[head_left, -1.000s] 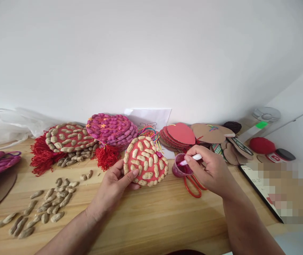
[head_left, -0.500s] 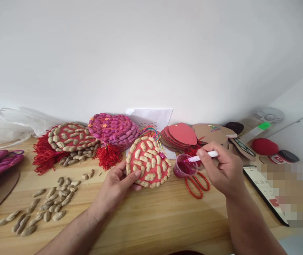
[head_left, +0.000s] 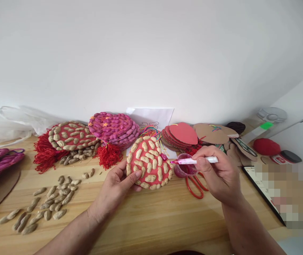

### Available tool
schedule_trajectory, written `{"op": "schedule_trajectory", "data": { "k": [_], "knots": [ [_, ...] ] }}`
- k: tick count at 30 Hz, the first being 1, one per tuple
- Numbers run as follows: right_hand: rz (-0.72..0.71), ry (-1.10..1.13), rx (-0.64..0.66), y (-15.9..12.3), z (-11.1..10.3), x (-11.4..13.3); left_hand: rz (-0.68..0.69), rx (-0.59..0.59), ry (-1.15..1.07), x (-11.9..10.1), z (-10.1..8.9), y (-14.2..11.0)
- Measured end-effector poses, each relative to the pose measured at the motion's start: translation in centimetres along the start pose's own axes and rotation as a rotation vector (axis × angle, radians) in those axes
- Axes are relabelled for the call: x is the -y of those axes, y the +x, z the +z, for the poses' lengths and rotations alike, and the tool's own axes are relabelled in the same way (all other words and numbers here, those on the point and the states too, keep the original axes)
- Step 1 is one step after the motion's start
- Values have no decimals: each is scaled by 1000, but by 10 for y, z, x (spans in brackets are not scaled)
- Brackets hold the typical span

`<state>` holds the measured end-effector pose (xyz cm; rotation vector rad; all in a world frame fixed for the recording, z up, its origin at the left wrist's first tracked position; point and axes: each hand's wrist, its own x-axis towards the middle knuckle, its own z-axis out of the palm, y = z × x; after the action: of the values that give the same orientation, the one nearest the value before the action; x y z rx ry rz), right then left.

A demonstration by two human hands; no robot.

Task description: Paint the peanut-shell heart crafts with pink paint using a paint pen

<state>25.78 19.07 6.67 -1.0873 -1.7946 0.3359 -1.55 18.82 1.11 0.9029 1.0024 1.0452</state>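
Note:
My left hand (head_left: 115, 186) grips the lower left edge of a red heart-shaped card covered with peanut shells (head_left: 149, 163), holding it tilted up over the wooden table (head_left: 151, 219). My right hand (head_left: 219, 175) pinches a white-handled paintbrush (head_left: 195, 160). The brush's pink tip touches the heart's right edge. Just behind the brush stands a small clear cup of pink paint (head_left: 184, 168), beside my right hand.
Red-handled scissors (head_left: 195, 186) lie under the cup. Loose peanuts (head_left: 49, 202) are scattered at the left. Finished peanut hearts with red tassels (head_left: 71, 136) and a pink one (head_left: 112, 129) sit at the back, with stacked red cutouts (head_left: 180, 134), brown cutouts (head_left: 211, 132) and a phone (head_left: 260, 187) to the right.
My right hand lifted the brush out of the paint cup and swung it left until its tip reached the heart's right edge. The left hand kept holding the heart.

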Motion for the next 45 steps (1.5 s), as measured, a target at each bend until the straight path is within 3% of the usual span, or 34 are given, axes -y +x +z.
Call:
{"op": "schedule_trajectory", "data": {
  "k": [13, 26, 45],
  "knots": [
    [-21, -33, 55, -4, 7, -1, 142, -42, 165, -4, 6, -8],
    [-49, -58, 13, -3, 5, -1, 144, -40, 158, -3, 4, -7],
    [-60, -62, 103, -6, 8, -1, 129, -39, 168, -3, 5, -7]
  ]
}}
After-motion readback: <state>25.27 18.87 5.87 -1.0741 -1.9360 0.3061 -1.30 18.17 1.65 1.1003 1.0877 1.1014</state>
